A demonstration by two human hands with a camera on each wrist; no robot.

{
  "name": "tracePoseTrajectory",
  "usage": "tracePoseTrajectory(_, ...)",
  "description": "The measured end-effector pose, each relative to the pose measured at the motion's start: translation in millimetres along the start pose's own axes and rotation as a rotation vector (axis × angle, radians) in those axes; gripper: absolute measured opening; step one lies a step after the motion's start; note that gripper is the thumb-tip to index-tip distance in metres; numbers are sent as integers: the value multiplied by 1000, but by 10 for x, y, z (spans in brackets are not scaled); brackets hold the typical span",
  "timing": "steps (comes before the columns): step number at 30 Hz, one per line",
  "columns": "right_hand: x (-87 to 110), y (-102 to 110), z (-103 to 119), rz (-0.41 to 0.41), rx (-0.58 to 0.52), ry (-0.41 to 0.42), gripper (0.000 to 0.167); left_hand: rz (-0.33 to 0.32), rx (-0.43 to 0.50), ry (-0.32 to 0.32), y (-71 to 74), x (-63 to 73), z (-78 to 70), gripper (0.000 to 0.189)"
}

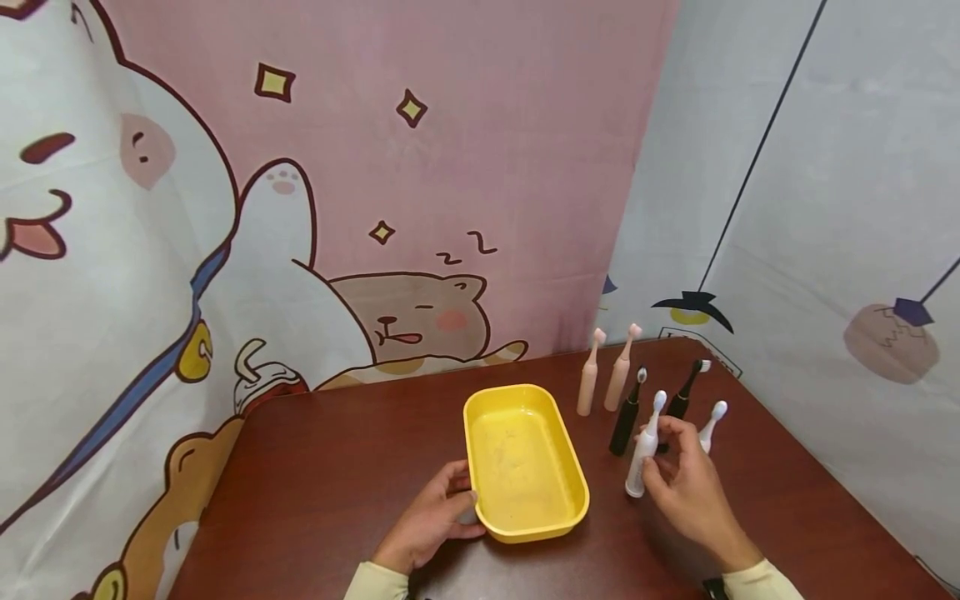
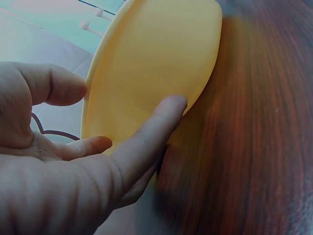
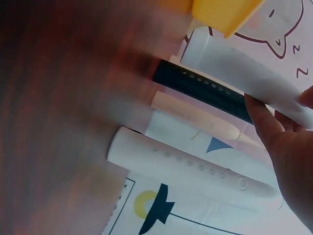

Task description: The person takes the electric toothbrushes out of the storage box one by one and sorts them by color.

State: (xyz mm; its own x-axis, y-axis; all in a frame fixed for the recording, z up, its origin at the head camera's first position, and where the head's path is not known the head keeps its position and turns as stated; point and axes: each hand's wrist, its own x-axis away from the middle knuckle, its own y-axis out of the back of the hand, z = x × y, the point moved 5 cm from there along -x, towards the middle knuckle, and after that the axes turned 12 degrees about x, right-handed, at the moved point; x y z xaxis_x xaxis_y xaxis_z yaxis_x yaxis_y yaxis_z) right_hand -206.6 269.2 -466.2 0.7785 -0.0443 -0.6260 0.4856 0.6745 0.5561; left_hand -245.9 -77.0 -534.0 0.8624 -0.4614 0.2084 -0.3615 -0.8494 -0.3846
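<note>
My right hand point(image 1: 693, 492) pinches a white electric toothbrush point(image 1: 643, 458) by its handle, head upward and slightly tilted. In the right wrist view, the fingers and thumb lie around the upper handle of this white toothbrush point(image 3: 244, 73). Whether its base touches the table is unclear. My left hand point(image 1: 431, 521) rests against the left side of a yellow plastic tray point(image 1: 581, 492), which holds nothing. Extended fingers touch the outer wall of the tray point(image 2: 156, 54) in the left wrist view.
Beside the right hand stand a black toothbrush point(image 1: 625, 425), another black toothbrush point(image 1: 678, 404) and a second white toothbrush point(image 1: 708, 429), partly hidden. Two pink toothbrushes stand behind, one pink toothbrush point(image 1: 588, 383) leftmost. Printed cloth walls point(image 1: 465, 167) border the brown table point(image 1: 315, 483).
</note>
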Motion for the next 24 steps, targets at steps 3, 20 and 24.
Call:
tracePoseTrajectory(3, 26, -22, -45, -12, -12, 7, 61, 3, 1, 1, -5, 1, -3, 63)
tracePoseTrajectory(20, 23, -124, -89, 21, 28, 55, 59, -8, 2, -4, 13, 4, 0, 63)
tracePoseTrajectory(24, 19, -129, -79, 13, 72, 70, 58, -8, 1, -6, 18, 4, 1, 63)
